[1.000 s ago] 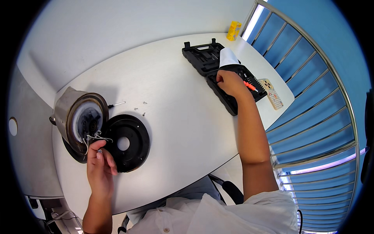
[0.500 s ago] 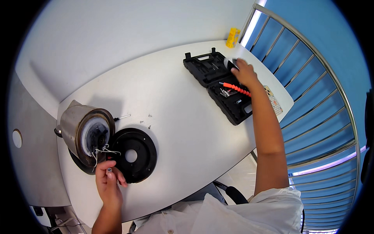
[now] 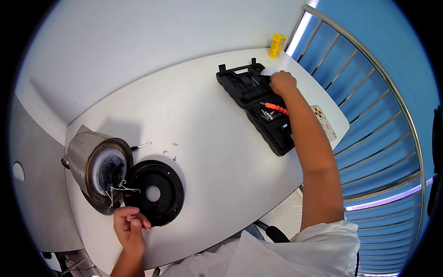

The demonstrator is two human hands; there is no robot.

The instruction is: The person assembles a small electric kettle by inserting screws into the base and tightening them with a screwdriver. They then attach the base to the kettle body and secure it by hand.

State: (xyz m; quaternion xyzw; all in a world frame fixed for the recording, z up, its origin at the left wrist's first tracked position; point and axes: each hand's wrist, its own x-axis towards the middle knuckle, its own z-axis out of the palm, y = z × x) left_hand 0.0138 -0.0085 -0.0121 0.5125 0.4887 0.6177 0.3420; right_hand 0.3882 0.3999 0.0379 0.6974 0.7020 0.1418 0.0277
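My left hand (image 3: 130, 231), its fingers curled, holds a small shiny metal piece (image 3: 134, 216) between thumb and fingers. Just beyond it lies a round black plastic base (image 3: 170, 194) with a hole in its middle. A metal kettle (image 3: 85, 150) rests on its side to the left, its underside exposed and white wires (image 3: 122, 187) hanging from it. My right hand (image 3: 283, 84) reaches to the far right part of an open black tool case (image 3: 237, 90). Its fingers are closed and point away, hiding what they grip. A whitish object (image 3: 268, 71) shows beside them.
An orange flexible shaft (image 3: 276, 108) and several metal bits lie in the case. A thin screwdriver (image 3: 142, 146) and small screws (image 3: 174, 158) are near the kettle. A phone (image 3: 324, 122) lies right of my forearm. A yellow can (image 3: 277, 46) stands near the railing (image 3: 385, 74).
My right hand has come down and slightly left onto the case, and a black-and-white object beside it is now mostly covered. My left hand keeps its grip; the view has shifted slightly.
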